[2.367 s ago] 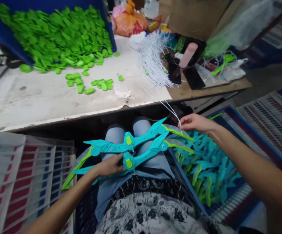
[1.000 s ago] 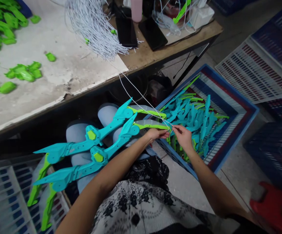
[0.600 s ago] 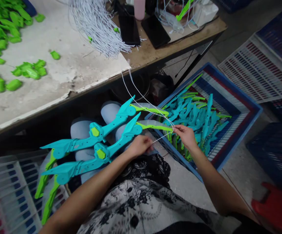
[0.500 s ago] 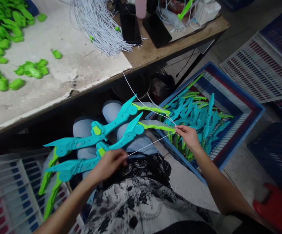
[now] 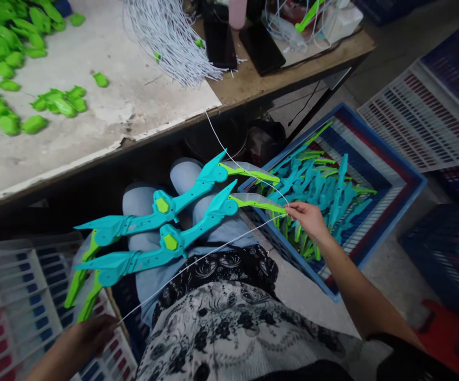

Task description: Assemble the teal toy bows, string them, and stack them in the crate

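Two turquoise and green toy bows lie side by side across my lap, the farther bow (image 5: pixel 191 194) and the nearer bow (image 5: pixel 197 225). A thin white string (image 5: pixel 209 248) runs from the nearer bow's right tip down to my left hand (image 5: pixel 88 336), which is closed on its end at the lower left. My right hand (image 5: pixel 306 216) pinches the green tip of the nearer bow together with the string. From there the string's other stretch rises in a curve past the farther bow to the table edge.
A blue crate (image 5: pixel 406 198) holding many similar bows stands at the right. On the table (image 5: pixel 106 114) lie green plastic parts (image 5: pixel 60 101), a bundle of white strings (image 5: pixel 173 47) and two dark phones (image 5: pixel 263 47). White slatted crates (image 5: pixel 18 307) stand at the left.
My left hand has drawn the string away to the lower left, and the stretch between my hands is much longer. My right hand stays at the nearer bow's tip.
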Motion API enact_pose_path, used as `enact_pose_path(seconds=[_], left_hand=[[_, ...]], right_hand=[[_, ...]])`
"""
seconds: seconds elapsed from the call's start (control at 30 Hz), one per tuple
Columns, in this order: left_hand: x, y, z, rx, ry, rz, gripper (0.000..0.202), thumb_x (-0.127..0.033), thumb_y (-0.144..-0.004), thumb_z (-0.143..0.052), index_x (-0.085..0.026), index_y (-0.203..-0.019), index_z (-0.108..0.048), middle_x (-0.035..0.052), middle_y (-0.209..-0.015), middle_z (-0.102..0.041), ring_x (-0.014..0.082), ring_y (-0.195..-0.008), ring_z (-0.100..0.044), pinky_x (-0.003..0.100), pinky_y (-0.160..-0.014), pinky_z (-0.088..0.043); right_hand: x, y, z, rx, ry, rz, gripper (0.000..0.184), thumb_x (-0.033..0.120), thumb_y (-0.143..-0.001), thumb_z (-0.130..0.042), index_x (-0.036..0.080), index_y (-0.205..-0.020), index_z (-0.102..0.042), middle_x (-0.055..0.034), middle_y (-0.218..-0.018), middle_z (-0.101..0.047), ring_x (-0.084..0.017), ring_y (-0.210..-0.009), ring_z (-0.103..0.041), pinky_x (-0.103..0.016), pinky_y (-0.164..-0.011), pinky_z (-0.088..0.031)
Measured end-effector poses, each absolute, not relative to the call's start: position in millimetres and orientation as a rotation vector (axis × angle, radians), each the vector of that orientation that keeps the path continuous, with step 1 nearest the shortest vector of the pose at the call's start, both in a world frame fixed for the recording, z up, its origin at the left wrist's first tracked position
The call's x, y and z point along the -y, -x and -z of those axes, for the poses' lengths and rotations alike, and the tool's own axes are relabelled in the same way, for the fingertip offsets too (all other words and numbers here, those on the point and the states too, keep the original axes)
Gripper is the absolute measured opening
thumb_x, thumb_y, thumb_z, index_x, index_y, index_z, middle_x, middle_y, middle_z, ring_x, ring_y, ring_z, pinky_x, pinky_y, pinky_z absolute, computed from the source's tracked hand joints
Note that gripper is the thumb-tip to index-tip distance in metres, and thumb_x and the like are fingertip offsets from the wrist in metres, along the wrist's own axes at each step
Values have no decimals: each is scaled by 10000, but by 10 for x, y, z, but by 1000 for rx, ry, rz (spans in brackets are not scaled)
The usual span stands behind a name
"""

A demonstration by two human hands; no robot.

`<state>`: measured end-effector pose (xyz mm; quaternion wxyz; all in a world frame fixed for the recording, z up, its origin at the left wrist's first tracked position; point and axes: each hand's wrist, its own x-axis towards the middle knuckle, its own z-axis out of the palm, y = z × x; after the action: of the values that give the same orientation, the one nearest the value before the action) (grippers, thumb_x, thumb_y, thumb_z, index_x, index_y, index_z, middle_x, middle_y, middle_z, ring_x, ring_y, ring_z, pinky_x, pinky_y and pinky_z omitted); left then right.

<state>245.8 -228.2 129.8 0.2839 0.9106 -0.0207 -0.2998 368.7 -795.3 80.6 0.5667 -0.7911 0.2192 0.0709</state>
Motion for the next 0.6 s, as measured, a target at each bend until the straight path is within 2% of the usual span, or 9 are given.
enact_pose_path(seconds=[0.07,0.13,0.2,0.27,0.33,0.4,0.53,0.6], left_hand=[[2555,-2750,-1453,-29,-2489,762,343,-572,-720,-517,-307,-798,-720,48,-606,-674,252,-484,-605,315,-394,-483],[2968,-3140,-1594,-43,-2563,568,412,-546,-753,-531,-283,-1036,-674,56,-863,-712,290,-740,-660,349,-600,-540],[3467,-3557,-1647,102,-2517,422,485,-513,-764,-567,-247,-1168,-600,76,-1155,-631,301,-1026,-592,383,-861,-491],[3956,-3909,-1588,243,-2352,357,569,-488,-796,-547,-204,-1287,-497,100,-1276,-549,271,-1140,-525,374,-969,-422],[4336,-4122,-1461,285,-2206,453,645,-485,-802,-542,-168,-1350,-415,115,-1270,-549,247,-1136,-528,361,-961,-427],[4552,-4182,-1339,240,-2122,555,641,-486,-804,-535,-145,-1338,-431,115,-1196,-596,235,-1073,-565,343,-906,-459],[4586,-4083,-1259,232,-1982,824,446,-471,-850,-461,-154,-1111,-634,66,-983,-684,197,-870,-625,273,-760,-491],[4554,-4081,-1274,235,-1962,937,422,-470,-861,-442,-153,-1004,-680,46,-850,-699,180,-753,-626,254,-683,-486]], right_hand=[[7973,-3714,-856,-482,1933,-81,279,438,-606,-726,185,-722,-713,-41,-700,-674,-153,-623,-565,-268,-539,-417],[7983,-3769,-936,-463,1957,37,248,422,-612,-732,193,-708,-715,-47,-779,-685,-158,-692,-576,-270,-578,-428],[7973,-3857,-1033,-471,1905,79,250,411,-623,-733,195,-748,-718,-34,-760,-682,-132,-626,-547,-262,-554,-418],[7940,-3969,-1127,-474,1833,76,277,408,-632,-732,189,-801,-715,-16,-692,-668,-104,-531,-496,-252,-503,-396],[7892,-4087,-1203,-441,1808,102,293,412,-637,-730,181,-815,-709,-7,-637,-648,-102,-506,-488,-245,-480,-393],[7843,-4188,-1250,-390,1831,128,284,421,-659,-713,178,-806,-700,-9,-629,-647,-113,-531,-522,-247,-500,-420],[7779,-4298,-1260,-319,1926,136,270,436,-716,-663,174,-776,-674,-19,-645,-662,-123,-557,-557,-259,-558,-463],[7764,-4309,-1236,-300,1964,134,272,440,-725,-649,171,-762,-664,-20,-633,-658,-126,-556,-558,-261,-561,-461]])
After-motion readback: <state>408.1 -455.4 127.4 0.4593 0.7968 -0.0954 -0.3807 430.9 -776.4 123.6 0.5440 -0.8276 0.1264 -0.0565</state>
